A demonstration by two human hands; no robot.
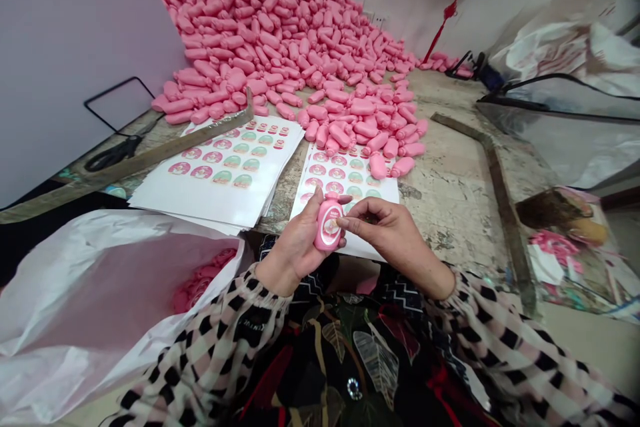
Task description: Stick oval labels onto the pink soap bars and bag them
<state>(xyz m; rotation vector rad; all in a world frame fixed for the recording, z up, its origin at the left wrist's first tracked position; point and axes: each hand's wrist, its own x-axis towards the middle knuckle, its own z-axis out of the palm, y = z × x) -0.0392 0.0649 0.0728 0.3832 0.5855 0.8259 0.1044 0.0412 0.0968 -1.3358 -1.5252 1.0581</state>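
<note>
A small pink bottle (324, 238) with an oval label on its front is held upright in my left hand (299, 238), whose fingers wrap round it. My right hand (389, 230) is pinched, its thumb and index fingertips at the right side of the label; whether anything is between them is too small to make out. Behind my hands lies a sheet of round pink and green stickers (309, 176), partly covered by my hands and by a few pink bottles.
A large heap of pink bottles (280, 20) fills the back of the table (450, 194). Stacked sticker sheets (200, 197), scissors (114, 152) and a long metal strip (150, 157) are at left. An open white bag (115, 267) stands front left. An angled bar (500, 194) edges the right.
</note>
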